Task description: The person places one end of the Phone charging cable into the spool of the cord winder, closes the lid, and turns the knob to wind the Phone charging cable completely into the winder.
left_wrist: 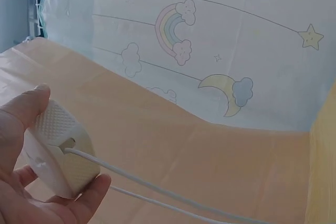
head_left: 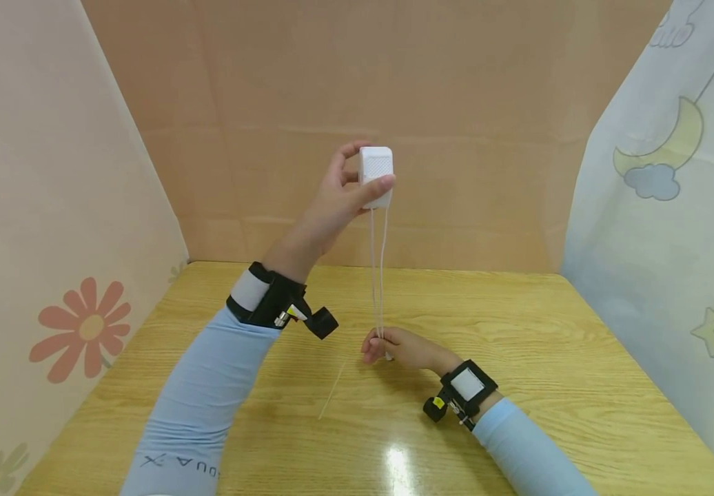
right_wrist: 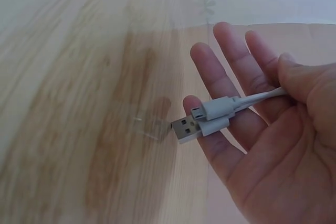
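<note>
My left hand (head_left: 341, 189) is raised above the table and grips a small white textured box (head_left: 375, 176), thumb and fingers around it; the left wrist view shows the box (left_wrist: 58, 153) from close up. Two thin white cables (head_left: 378, 269) hang from the box (left_wrist: 157, 190) down to my right hand (head_left: 394, 346), which hovers just above the wooden table (head_left: 518, 324). In the right wrist view my thumb (right_wrist: 307, 85) presses the cables against my fingers, and the two plugs (right_wrist: 205, 119), one USB and one smaller, stick out over the palm.
A tan cardboard wall (head_left: 394, 103) closes the back. A pale sheet with a flower (head_left: 80, 331) hangs on the left, and a sheet with moon and star prints (head_left: 667, 158) on the right. A thin pale stick (head_left: 331, 393) lies on the table between my arms.
</note>
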